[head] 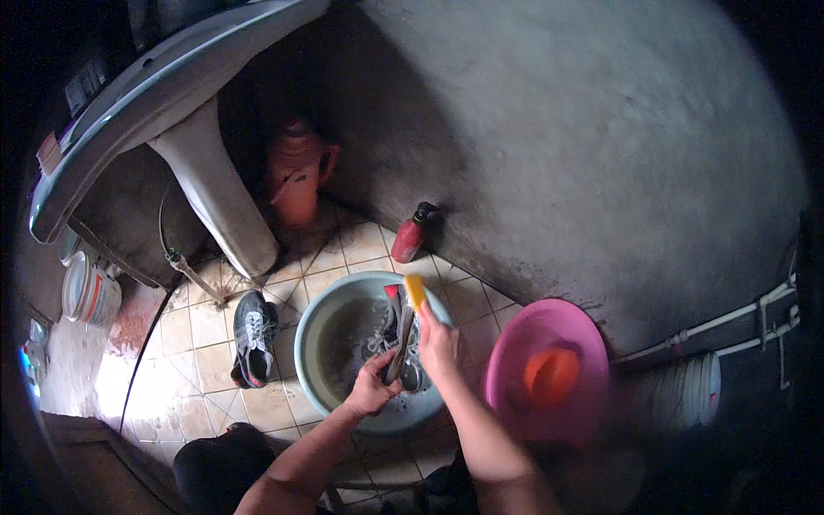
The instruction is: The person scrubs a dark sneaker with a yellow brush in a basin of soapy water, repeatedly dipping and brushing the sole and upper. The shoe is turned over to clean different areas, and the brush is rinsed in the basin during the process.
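Note:
Over a light blue basin point(310, 335) of murky water, my left hand point(373, 384) grips a dark shoe point(402, 335) near one end. The shoe is turned on its side, with a red patch at its far end and loose pale laces hanging beside it. In my right hand point(440, 342) is a yellow scrubbing brush point(415, 291), its pale bristles against the shoe's sole edge. Left of the basin, a grey and black sneaker point(255, 338) with light laces and red accents stands on the tiled floor point(209, 360).
A red spray bottle point(408, 239) stands behind the basin by the wall. At right is a pink tub point(499, 367) holding an orange bowl point(552, 376). A pedestal sink point(212, 174), an orange-red jug point(297, 180) and white buckets point(90, 293) are farther left. White pipes point(721, 318) run along the right wall.

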Demonstrator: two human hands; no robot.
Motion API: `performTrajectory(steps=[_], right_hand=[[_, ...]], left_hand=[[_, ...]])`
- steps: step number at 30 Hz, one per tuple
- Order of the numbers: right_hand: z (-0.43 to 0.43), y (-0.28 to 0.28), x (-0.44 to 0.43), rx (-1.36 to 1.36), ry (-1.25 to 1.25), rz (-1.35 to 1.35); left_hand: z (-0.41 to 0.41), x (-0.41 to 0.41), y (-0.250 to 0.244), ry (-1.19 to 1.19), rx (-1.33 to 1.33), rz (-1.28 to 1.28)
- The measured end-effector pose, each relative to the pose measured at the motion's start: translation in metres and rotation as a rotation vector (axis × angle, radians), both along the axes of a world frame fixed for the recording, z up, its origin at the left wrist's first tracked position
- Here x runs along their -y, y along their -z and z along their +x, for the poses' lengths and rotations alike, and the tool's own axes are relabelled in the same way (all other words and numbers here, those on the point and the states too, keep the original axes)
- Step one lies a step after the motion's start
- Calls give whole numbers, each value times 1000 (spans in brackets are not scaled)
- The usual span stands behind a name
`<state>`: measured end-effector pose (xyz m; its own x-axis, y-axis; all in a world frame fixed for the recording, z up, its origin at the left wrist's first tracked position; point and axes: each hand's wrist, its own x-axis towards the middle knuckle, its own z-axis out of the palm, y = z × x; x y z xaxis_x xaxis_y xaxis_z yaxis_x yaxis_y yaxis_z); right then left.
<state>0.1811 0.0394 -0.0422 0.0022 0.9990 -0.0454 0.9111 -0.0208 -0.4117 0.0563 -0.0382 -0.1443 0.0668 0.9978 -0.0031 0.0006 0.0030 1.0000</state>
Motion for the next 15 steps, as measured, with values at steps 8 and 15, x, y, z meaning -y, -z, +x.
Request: performTrajectory(steps=[8,15], right_hand=[[28,1,-46,-594,192,13],[12,22,-17,-842,297,203]], left_hand=[[-4,3,-24,12,-504,379],[2,-1,-26,-371,-733,178]])
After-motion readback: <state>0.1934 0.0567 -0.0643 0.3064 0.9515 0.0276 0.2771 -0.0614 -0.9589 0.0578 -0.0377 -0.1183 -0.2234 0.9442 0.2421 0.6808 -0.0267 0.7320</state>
